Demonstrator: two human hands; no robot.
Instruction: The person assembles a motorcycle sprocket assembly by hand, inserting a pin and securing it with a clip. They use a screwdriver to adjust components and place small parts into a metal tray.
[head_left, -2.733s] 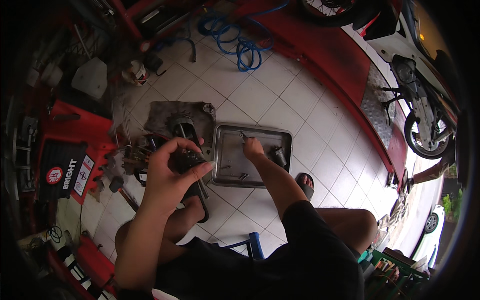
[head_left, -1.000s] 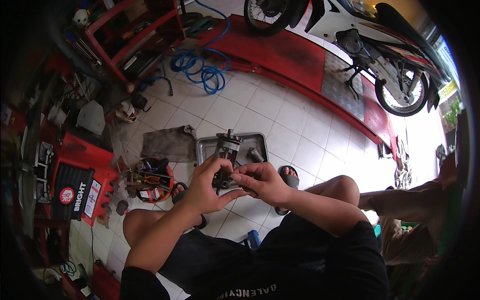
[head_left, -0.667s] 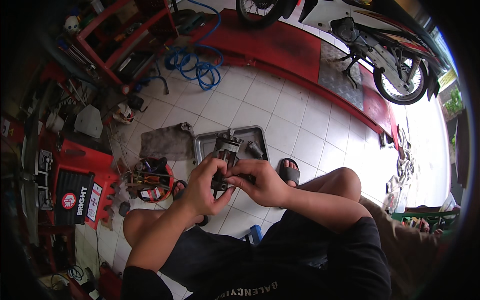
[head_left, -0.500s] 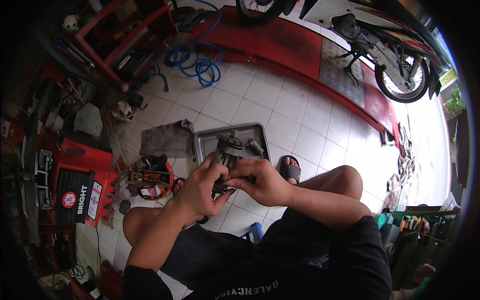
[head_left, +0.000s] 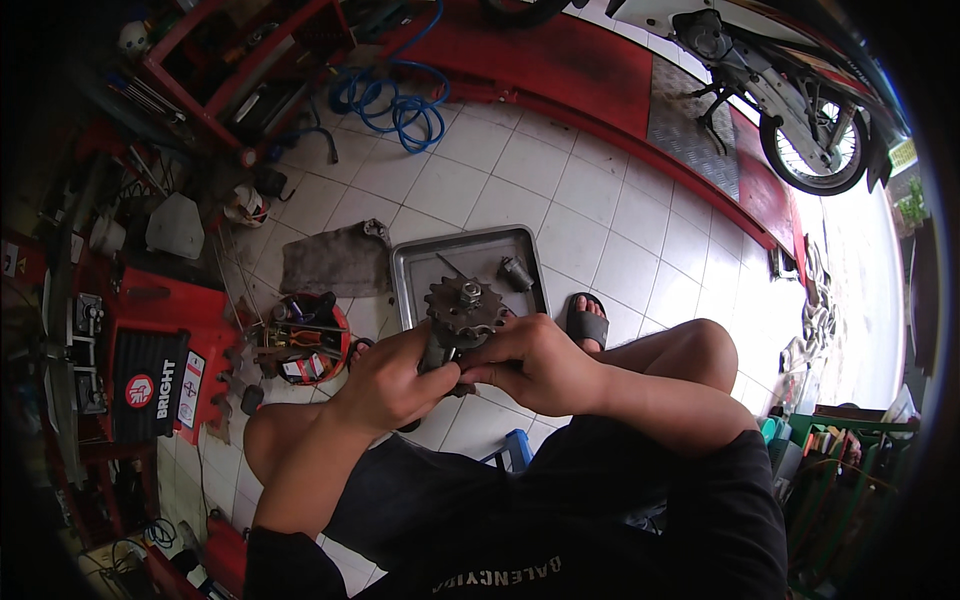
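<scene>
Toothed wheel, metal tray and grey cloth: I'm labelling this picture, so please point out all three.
Toothed wheel point(head_left: 460, 315), head view: on its flat upper face.
Metal tray point(head_left: 416, 280), head view: on a bare left part of its bottom.
Grey cloth point(head_left: 334, 264), head view: on the middle of it.

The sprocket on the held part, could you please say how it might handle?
The sprocket is probably stiff and heavy for its size, given its metallic look. Being toothed around its edge, it might snag rather than slip.
</scene>
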